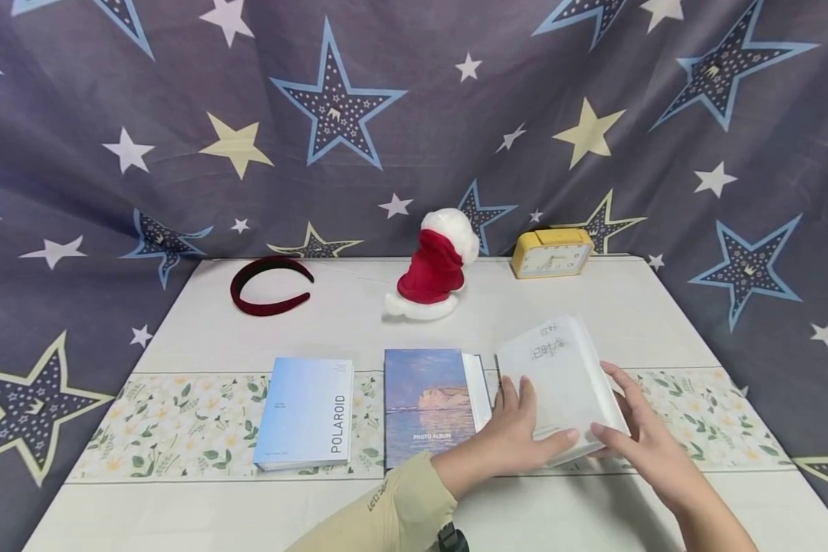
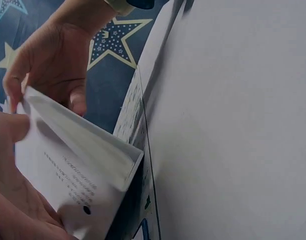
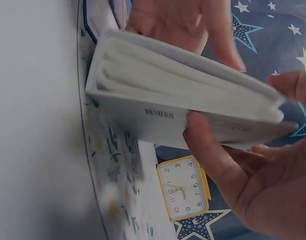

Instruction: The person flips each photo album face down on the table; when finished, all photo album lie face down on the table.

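Note:
A white album (image 1: 559, 383) with grey writing on its cover stands tilted up at the right of the table. My right hand (image 1: 652, 441) grips its right side, fingers behind and thumb near the lower corner. Across the cover's lower left, my left hand (image 1: 514, 433) rests with fingers spread and thumb extended. The right wrist view shows the album's thick page block (image 3: 182, 85) edge-on between its covers, and a barcode (image 3: 159, 113) on the back one. Left of my left hand lies a photo album with a painted seascape (image 1: 428, 399), partly hidden by that hand.
A blue Polaroid album (image 1: 303, 414) lies further left on the floral strip (image 1: 179, 429). Along the back are a dark red headband (image 1: 248, 307), a plush toy in red clothing (image 1: 431, 268) and a yellow clock (image 1: 552, 253). Behind hangs a star-patterned curtain (image 1: 414, 100).

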### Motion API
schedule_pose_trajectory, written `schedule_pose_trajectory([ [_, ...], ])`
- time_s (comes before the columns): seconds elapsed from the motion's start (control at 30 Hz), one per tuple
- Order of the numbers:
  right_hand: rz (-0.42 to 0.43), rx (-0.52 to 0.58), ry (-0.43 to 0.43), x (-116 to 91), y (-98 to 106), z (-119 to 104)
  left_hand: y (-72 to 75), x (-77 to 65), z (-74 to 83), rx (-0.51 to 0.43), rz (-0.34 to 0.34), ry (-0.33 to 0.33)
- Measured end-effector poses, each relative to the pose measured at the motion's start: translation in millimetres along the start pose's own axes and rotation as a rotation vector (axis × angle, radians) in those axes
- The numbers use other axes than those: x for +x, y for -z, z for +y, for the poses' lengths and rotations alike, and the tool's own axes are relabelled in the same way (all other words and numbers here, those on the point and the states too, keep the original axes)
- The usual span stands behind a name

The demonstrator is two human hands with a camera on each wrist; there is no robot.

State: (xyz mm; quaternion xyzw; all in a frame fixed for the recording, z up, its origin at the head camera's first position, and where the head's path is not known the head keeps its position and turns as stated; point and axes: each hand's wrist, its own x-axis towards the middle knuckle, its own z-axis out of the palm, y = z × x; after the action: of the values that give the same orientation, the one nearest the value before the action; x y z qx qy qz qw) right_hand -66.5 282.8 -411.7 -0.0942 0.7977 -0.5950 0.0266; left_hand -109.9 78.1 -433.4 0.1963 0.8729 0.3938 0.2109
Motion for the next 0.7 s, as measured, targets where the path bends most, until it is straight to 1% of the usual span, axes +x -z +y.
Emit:
schedule_pose_trajectory([
  [0.13, -0.083, 0.026, 0.039, 1.3, -5.0, -1.7, 1.9, -0.8, 1.1, -0.07, -0.036, 0.004],
  [0.23, -0.105, 0.01, 0.05, 2.5, -8.4, -2.7, 4.7, -0.1, 2.7, -0.125, -0.039, -0.015],
  [0.37, -0.088, -0.043, 0.091, 3.6, -13.0, -3.8, 9.6, -0.5, 4.5, -0.212, -0.045, -0.024],
  [0.5, -0.076, -0.106, 0.118, 5.1, -17.6, -5.2, 14.1, -2.5, 5.3, -0.305, -0.077, -0.036],
  [0.63, -0.071, -0.15, 0.135, 6.6, -20.8, -6.5, 17.4, -1.8, 5.0, -0.407, -0.115, -0.078],
  [0.7, -0.066, -0.171, 0.149, 6.9, -21.7, -6.9, 18.5, -1.0, 5.0, -0.444, -0.123, -0.108],
])
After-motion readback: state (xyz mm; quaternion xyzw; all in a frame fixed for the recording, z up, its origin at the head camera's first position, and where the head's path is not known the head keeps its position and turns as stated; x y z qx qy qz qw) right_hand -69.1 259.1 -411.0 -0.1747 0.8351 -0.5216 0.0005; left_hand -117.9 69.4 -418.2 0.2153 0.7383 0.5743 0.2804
